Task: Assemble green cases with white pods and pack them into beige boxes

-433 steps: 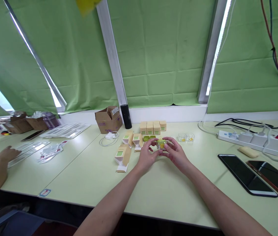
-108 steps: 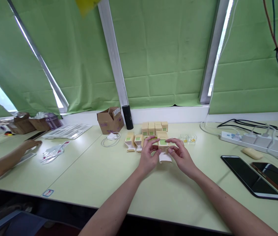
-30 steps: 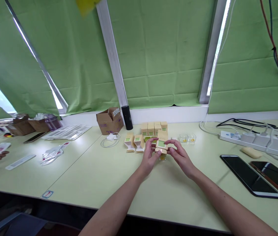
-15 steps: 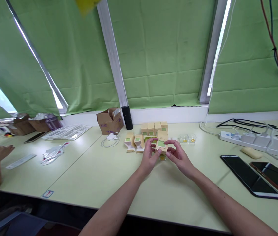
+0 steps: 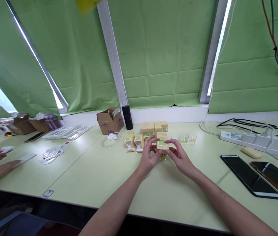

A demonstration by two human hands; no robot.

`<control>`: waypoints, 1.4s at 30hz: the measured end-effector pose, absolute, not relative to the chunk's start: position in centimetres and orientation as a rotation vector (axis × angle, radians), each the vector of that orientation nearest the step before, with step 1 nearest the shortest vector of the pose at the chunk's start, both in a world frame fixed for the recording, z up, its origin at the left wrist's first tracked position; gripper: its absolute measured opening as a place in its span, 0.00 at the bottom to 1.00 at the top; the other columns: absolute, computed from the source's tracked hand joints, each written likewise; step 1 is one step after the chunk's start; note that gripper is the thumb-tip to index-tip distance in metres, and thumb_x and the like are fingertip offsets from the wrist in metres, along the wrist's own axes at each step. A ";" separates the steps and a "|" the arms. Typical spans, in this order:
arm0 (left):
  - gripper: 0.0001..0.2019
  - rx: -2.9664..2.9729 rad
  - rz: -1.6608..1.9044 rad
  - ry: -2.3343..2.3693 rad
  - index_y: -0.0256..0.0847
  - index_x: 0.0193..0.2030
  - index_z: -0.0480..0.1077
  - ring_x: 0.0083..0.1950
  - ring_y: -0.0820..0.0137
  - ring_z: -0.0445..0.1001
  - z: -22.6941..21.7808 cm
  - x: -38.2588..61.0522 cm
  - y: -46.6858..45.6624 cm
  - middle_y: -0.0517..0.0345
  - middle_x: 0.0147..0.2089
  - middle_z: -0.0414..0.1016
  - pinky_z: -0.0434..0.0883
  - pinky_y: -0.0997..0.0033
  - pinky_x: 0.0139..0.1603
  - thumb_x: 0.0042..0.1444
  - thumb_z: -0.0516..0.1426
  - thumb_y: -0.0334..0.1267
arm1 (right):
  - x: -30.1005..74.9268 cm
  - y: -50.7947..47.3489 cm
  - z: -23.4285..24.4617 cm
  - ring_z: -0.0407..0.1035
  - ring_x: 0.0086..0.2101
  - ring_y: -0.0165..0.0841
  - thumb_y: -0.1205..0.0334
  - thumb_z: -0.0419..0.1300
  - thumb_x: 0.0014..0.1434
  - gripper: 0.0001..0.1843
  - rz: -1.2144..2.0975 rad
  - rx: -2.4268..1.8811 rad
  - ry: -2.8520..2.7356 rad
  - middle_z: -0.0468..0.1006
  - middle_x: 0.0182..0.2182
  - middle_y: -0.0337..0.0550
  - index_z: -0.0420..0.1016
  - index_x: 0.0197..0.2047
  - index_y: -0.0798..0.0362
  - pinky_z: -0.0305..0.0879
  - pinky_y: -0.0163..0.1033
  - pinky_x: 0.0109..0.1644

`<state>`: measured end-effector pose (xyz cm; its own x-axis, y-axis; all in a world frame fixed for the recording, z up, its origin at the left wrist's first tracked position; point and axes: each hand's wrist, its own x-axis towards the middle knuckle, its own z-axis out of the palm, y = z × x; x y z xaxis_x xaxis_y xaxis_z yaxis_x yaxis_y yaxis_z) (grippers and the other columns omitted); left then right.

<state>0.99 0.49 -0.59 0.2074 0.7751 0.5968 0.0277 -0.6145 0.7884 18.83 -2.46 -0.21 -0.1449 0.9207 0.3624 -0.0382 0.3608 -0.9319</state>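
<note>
Between my two hands is a small kraft cardboard box [image 5: 162, 144] with a green label patch. My left hand [image 5: 149, 153] grips its left side with curled fingers, and my right hand [image 5: 178, 156] grips the right side. Just below the box, a small clear glass container [image 5: 162, 157] with something yellow shows; whether it touches the box I cannot tell. To the left stand two similar boxes [image 5: 129, 141] with flaps open at the front. Behind, several closed boxes [image 5: 151, 128] form a row. Two clear containers with yellow contents [image 5: 188, 138] sit to the right.
A brown carton [image 5: 110, 121], a black bottle [image 5: 127, 117] and a white charger with cable [image 5: 110, 137] are at the back. On the right lie two phones [image 5: 250, 176] and a power strip [image 5: 254, 139]. A co-worker's hands [image 5: 0, 168] are at far left.
The box between my hands has tilted a little and sits slightly lower, its label looking flatter. At far left, the co-worker's hand has moved down to a white strip, and another hand has appeared.
</note>
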 end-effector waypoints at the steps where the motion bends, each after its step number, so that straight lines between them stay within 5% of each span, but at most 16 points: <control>1: 0.22 1.827 1.459 0.741 0.48 0.60 0.70 0.50 0.66 0.73 -0.5 0.9 0.4 0.46 0.67 0.59 0.73 0.64 0.50 0.62 0.63 0.51 | 18.8 -2.5 -0.2 0.75 0.45 0.36 0.40 0.60 0.65 0.23 1.043 -0.844 -1.464 0.68 0.57 0.46 0.65 0.55 0.43 0.74 0.49 0.55; 10: 0.20 1.782 1.439 0.775 0.47 0.56 0.72 0.46 0.69 0.75 -0.7 1.1 0.5 0.46 0.67 0.60 0.74 0.64 0.48 0.60 0.64 0.51 | 18.8 -2.4 -0.2 0.76 0.47 0.37 0.39 0.58 0.66 0.24 1.062 -0.864 -1.469 0.67 0.60 0.48 0.64 0.56 0.43 0.73 0.50 0.57; 27: 0.16 1.795 1.472 0.855 0.44 0.51 0.74 0.35 0.78 0.71 -1.0 1.4 0.5 0.46 0.66 0.59 0.75 0.64 0.46 0.61 0.63 0.50 | 18.7 -2.1 -1.2 0.73 0.39 0.35 0.42 0.53 0.70 0.18 0.913 -0.929 -1.534 0.70 0.49 0.44 0.65 0.55 0.43 0.74 0.51 0.51; 30: 0.18 1.795 1.465 0.835 0.45 0.54 0.73 0.40 0.74 0.73 -0.9 1.3 0.5 0.47 0.66 0.58 0.75 0.64 0.48 0.62 0.62 0.52 | 18.7 -2.1 -1.2 0.73 0.40 0.35 0.41 0.53 0.70 0.19 0.918 -0.924 -1.526 0.69 0.53 0.45 0.65 0.56 0.42 0.74 0.51 0.52; 35: 0.18 1.794 1.492 0.827 0.48 0.54 0.74 0.65 0.56 0.66 -0.5 1.1 0.3 0.47 0.63 0.62 0.73 0.59 0.56 0.69 0.53 0.54 | 18.9 -2.2 -0.7 0.72 0.45 0.39 0.38 0.52 0.68 0.22 0.925 -0.916 -1.517 0.63 0.60 0.47 0.68 0.58 0.40 0.74 0.52 0.56; 42: 0.17 1.973 1.528 0.894 0.50 0.61 0.70 0.70 0.56 0.62 -0.6 1.0 0.2 0.47 0.65 0.64 0.65 0.52 0.67 0.70 0.53 0.48 | 18.9 -2.1 -0.9 0.61 0.65 0.44 0.40 0.55 0.68 0.23 0.896 -0.840 -1.529 0.57 0.66 0.47 0.73 0.60 0.38 0.65 0.54 0.69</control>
